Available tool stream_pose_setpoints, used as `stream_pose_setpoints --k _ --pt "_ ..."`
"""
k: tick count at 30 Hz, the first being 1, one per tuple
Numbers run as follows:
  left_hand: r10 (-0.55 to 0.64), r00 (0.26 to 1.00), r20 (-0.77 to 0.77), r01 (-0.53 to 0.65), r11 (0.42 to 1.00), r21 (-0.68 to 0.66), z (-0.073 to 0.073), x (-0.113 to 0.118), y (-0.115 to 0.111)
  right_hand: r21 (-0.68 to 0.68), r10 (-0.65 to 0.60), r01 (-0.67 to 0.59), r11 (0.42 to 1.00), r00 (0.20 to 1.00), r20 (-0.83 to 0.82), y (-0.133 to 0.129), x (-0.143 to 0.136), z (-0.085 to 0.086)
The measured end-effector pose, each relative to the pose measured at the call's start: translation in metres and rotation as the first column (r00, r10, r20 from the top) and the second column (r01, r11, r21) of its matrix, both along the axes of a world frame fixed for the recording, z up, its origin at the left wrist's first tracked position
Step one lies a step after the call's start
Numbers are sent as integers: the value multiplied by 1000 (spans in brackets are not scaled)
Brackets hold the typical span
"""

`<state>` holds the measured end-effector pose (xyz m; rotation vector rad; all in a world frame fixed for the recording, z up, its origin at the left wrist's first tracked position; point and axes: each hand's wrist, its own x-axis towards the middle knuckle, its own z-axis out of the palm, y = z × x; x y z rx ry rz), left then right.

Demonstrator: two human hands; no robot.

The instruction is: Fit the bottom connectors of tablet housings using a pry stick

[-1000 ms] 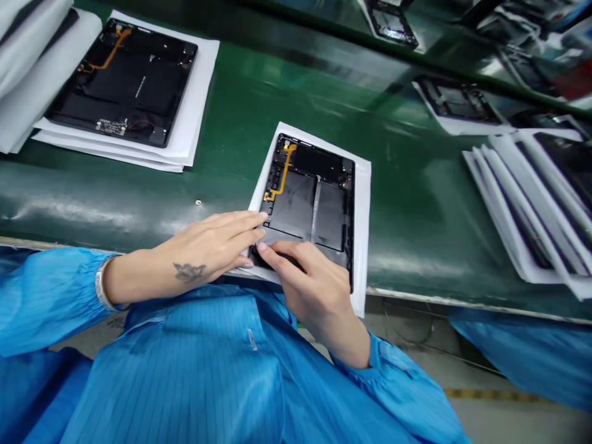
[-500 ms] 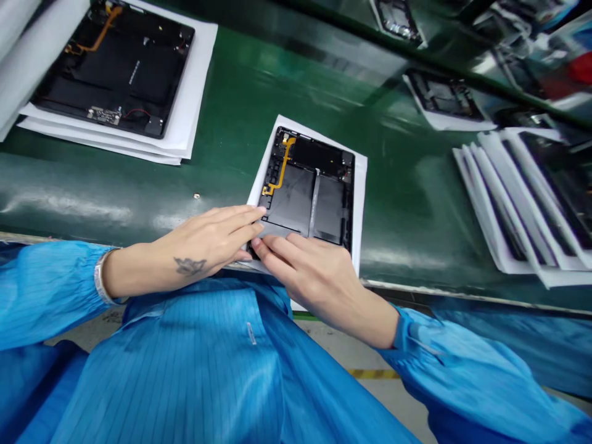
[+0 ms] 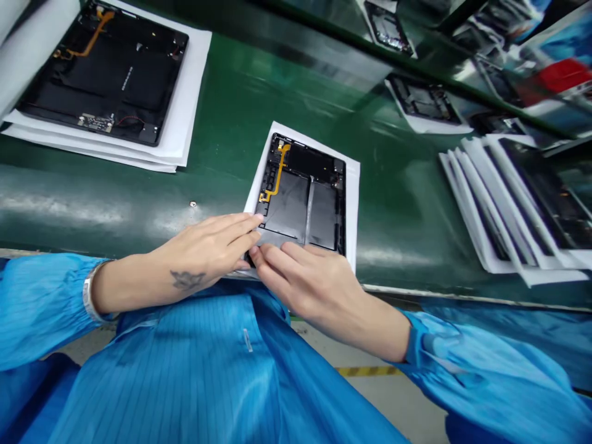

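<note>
An opened tablet (image 3: 284,203) lies on white sheets (image 3: 354,185) near the bench's front edge, its grey battery cells and orange ribbon cable (image 3: 277,179) showing. My left hand (image 3: 208,246) rests flat at its near left edge, fingers stretched out and touching the rim. Curled over the near side is my right hand (image 3: 308,271), with thumb and forefinger pinched together close to the left fingertips. Whatever lies between those fingers is hidden. Both hands cover the tablet's near left corner.
Another opened tablet (image 3: 106,74) lies on a paper stack at the left. A row of tablets between white sheets (image 3: 481,209) leans at the right. A tiny metallic piece (image 3: 193,203) sits on the green bench (image 3: 231,111). A shelf (image 3: 333,43) runs along the back.
The view has shifted slightly, so the bench things appear a little further left. Both hands keep nearly the same hold at the tablet's near left corner.
</note>
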<state>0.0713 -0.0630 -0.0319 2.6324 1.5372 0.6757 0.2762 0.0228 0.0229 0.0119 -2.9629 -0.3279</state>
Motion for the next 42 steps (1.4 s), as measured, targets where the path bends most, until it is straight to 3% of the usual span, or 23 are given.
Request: stream_pose_setpoints --k 7,11,13,16,17,19,21,24,27,31,37,42 --pt "-1 1000 -2 1 1000 -22 -3 -2 -1 37 -41 44 998 996 -77 -2 3 -10" --pt "21 1000 -13 -22 999 -47 3 -9 -6 -87 -169 151 985 949 -265 -3 12 -16" --pt "71 997 -30 -72 996 -51 8 -14 -10 -301 -350 232 925 831 -433 -7 19 -19" --pt "100 994 -54 -100 995 -1 16 -20 -14 -659 -583 117 743 596 -552 -16 28 -23" --pt "92 994 -65 -90 996 23 17 -20 -15 -713 -619 79 697 570 -541 -18 30 -25" --pt "57 994 -90 -50 996 75 19 -17 -15 -743 -613 46 667 600 -514 -23 34 -29" --pt "3 994 -107 9 994 111 18 -13 -15 -727 -543 3 686 668 -509 -27 34 -37" --pt "-69 991 -113 81 991 107 14 -6 -14 -637 -402 -94 765 704 -586 -31 33 -52" --pt "-81 991 -110 90 993 81 10 -2 -14 -550 -350 -49 833 724 -594 -34 32 -64" --pt "-72 994 -85 78 994 78 7 -2 -13 -523 -366 14 852 730 -577 -34 35 -69" --pt "-69 994 -79 76 994 82 7 -3 -13 -496 -348 -17 868 693 -632 -34 39 -70" --pt "-68 994 -90 75 994 76 6 -4 -14 -482 -352 22 876 712 -608 -34 38 -73"
